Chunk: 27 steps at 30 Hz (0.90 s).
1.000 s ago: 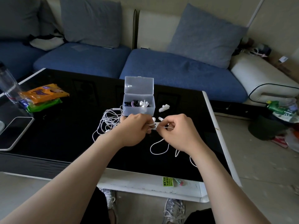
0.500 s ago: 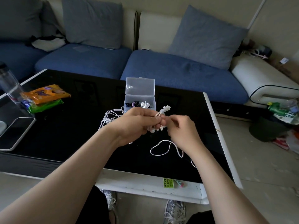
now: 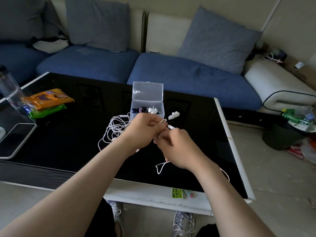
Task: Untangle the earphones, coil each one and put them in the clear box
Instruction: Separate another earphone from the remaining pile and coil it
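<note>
A: L hand (image 3: 143, 132) – doing what?
B: Curled up tight, gripping a bunch of white cord (image 3: 156, 167). Up over the black table (image 3: 68, 147), just on the near side of the clear box (image 3: 147, 90).
A: And R hand (image 3: 177, 147)?
B: Right beside L hand, touching it. Fingers bent, pinching the same cord.
A: Rest of the cord?
B: Hanging under R hand in a small loop. Little white plug (image 3: 171, 126) poking out btw. both hands.
A: Clear box – where exactly?
B: Mid table, just past the hands. Lid up, wide open. Inside: dark earphones (image 3: 139, 109) on the left, white ones (image 3: 153, 110) on the right.
A: Any more earphones outside?
B: Yep. Messy white tangle (image 3: 116, 129) on the table, just left of the box. Also a small white bit (image 3: 174, 115) just right of the box – can't tell what.
A: Other stuff?
B: Orange pack (image 3: 49, 98) & green pack (image 3: 46, 112) far left, next to a bottle (image 3: 8, 89). Phone (image 3: 15, 141) at the left edge. Blue sofa (image 3: 188, 77) behind the table.
</note>
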{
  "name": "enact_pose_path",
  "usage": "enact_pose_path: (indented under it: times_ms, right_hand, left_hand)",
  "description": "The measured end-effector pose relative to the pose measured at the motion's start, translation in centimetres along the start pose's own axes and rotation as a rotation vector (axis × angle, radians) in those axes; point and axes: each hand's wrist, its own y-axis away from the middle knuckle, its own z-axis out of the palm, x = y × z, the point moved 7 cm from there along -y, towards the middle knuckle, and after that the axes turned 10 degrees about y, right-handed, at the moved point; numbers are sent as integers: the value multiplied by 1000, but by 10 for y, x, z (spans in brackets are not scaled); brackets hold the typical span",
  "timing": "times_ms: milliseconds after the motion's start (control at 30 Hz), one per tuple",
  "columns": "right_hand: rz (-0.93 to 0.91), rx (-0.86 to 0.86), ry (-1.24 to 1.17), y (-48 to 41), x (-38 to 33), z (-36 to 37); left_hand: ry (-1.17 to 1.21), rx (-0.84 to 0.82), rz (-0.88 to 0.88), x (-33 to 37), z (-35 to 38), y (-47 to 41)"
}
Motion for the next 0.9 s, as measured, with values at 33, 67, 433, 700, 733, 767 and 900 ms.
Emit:
enact_pose_path:
  times_ms: [33,67,433,700,733,767,900]
  right_hand:
    - [16,46,-7,0,0,-6]
    - [37,100,-34,1,1,-13]
    - [207,276,-426,4,33,-39]
    - [285,164,-407,0,45,-28]
    - [298,127,-373,0,45,-24]
    - [310,88,-343,-1,45,-20]
    - [341,-118,-328,1,39,4]
  left_hand:
    - [-63,-27,10,0,1,0]
    - [-101,-55,13,0,2,0]
    - [-230,-244,-133,1,14,10]
    - [297,-279,-193,6,18,11]
    - [326,-242,-199,7,16,10]
    - [350,-200,-203,8,15,11]
    - [457,-92,-223,9,10,11]
